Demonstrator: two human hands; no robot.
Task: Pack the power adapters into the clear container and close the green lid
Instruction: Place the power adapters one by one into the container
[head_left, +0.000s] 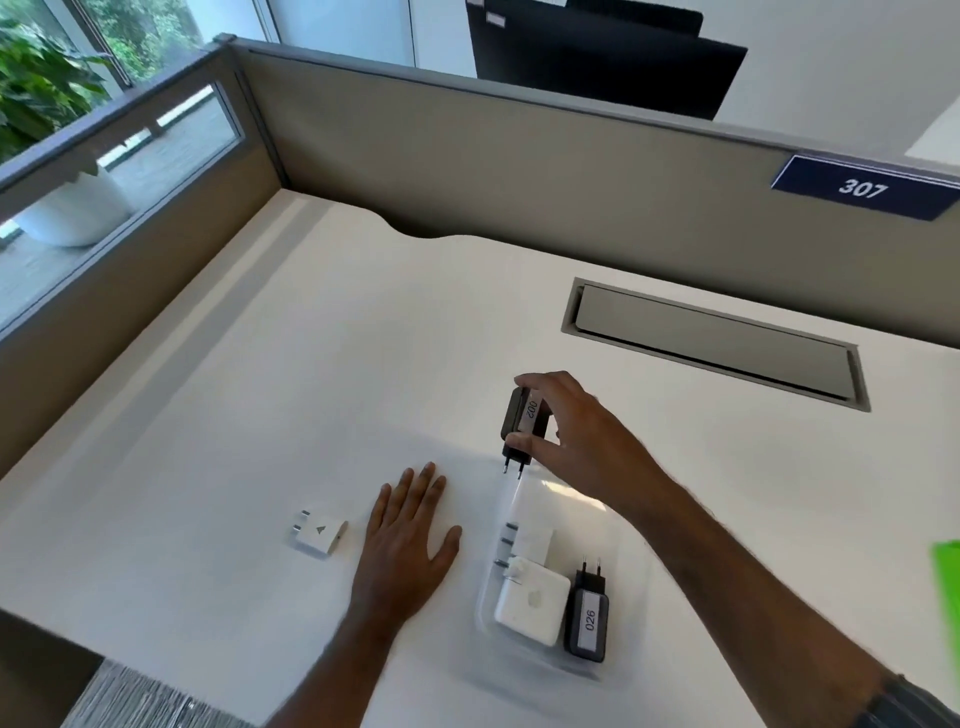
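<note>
My right hand (566, 441) pinches a black adapter (521, 423) between thumb and fingertips, prongs down, above the far edge of the clear container (631, 582), while my left hand (410, 540) lies flat and spread on the desk (311, 364) beside a white adapter (319, 535).

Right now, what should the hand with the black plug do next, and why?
Probably lower the black adapter held by the right hand into the clear container. It hangs just over the far edge, prongs down, and the far part behind the two white adapters and the other black adapter looks free.
</note>
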